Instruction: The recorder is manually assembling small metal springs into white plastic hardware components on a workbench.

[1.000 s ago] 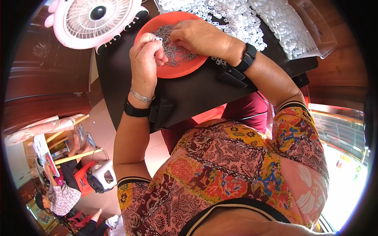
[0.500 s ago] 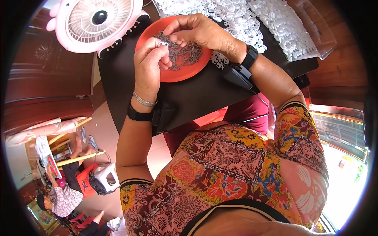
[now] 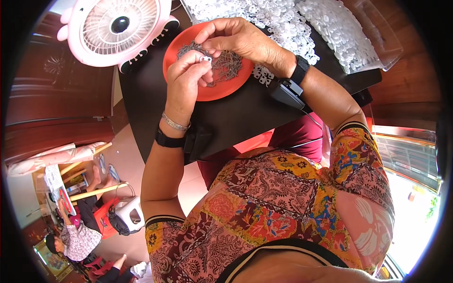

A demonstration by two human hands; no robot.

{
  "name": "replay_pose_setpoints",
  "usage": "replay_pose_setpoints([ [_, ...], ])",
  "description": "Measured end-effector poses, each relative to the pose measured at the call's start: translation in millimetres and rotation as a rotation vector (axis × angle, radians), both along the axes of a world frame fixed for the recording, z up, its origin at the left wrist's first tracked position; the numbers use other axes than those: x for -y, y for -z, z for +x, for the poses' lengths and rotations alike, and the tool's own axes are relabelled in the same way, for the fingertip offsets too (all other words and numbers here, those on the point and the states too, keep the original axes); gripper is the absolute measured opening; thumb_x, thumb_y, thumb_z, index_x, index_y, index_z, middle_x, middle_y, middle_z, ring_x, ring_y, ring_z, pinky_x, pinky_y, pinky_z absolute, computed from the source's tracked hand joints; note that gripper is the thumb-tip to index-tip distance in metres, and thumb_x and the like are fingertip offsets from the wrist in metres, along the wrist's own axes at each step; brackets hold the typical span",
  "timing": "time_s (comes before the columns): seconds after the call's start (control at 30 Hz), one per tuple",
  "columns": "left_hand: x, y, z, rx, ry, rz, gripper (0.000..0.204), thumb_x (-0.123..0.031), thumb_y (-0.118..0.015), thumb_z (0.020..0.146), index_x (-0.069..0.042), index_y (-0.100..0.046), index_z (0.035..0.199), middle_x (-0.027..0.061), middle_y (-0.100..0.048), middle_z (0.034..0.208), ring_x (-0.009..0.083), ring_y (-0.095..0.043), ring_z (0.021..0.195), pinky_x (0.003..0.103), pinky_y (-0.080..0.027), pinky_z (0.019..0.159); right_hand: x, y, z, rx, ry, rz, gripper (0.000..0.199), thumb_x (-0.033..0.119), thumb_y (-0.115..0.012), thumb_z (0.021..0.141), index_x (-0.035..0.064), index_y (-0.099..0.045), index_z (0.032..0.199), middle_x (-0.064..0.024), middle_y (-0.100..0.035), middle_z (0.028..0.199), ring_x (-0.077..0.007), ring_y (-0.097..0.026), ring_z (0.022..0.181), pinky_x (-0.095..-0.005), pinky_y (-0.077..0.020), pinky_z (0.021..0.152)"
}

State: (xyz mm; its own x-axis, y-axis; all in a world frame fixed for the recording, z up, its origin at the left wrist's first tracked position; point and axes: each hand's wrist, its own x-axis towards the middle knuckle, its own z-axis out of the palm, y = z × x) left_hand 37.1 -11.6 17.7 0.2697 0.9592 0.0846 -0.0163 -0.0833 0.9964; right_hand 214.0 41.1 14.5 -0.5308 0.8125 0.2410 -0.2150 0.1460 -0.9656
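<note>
My left hand pinches a small white plastic piece with holes between thumb and forefinger. Just above it and to the right, my right hand has its thumb and fingertips pressed together; whatever they hold is too small to make out. Both hands are over a round orange-red plate, close to each other. Many thin grey screws or nails lie loose in this plate, partly hidden by my fingers.
A black table carries the plate. Beyond my right hand spreads a heap of white plastic pieces, with more in a clear tray. A pink-white fan stands at far left. Another person sits at lower left.
My left hand has moved slightly right and down with the white plastic piece, turning its holed face up. My right hand stays almost in place, fingers still pinched.
</note>
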Motion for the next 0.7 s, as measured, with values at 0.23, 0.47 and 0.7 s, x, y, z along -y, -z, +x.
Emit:
replay_pose_setpoints([
  [0.23, 4.2, -0.7, 4.5, 0.101, -0.012, 0.065, 0.013, -0.011, -0.055, 0.084, 0.0, -0.061, 0.081, 0.0071, -0.064, 0.08, 0.0101, -0.057, 0.066, 0.022, -0.043, 0.058, 7.2, -5.0, -3.3, 0.011, -0.017, 0.046, 0.013, 0.005, -0.063, 0.085, -0.0002, -0.065, 0.097, -0.0011, -0.063, 0.078, -0.0065, -0.056, 0.069, -0.0201, -0.0467, 0.065],
  [0.47, 0.3, -2.8, -2.7, 0.024, -0.029, 0.032, 0.014, -0.01, -0.051, 0.084, -0.001, -0.058, 0.075, 0.0045, -0.058, 0.066, 0.0097, -0.053, 0.059, 0.022, -0.041, 0.055, 6.9, -5.5, -0.1, 0.056, 0.016, 0.078, 0.015, 0.005, -0.062, 0.082, 0.0025, -0.066, 0.096, 0.0009, -0.063, 0.078, -0.0055, -0.054, 0.069, -0.0203, -0.0456, 0.065],
  [0.7, -0.8, -1.1, -4.0, -0.013, 0.036, 0.015, 0.016, -0.012, -0.049, 0.082, -0.001, -0.055, 0.072, 0.0028, -0.053, 0.061, 0.0089, -0.048, 0.055, 0.022, -0.037, 0.052, 8.4, -14.3, 4.6, 0.164, -0.055, 0.149, 0.016, 0.004, -0.06, 0.081, 0.0016, -0.065, 0.096, 0.001, -0.063, 0.081, -0.0056, -0.054, 0.071, -0.0211, -0.0456, 0.066],
])
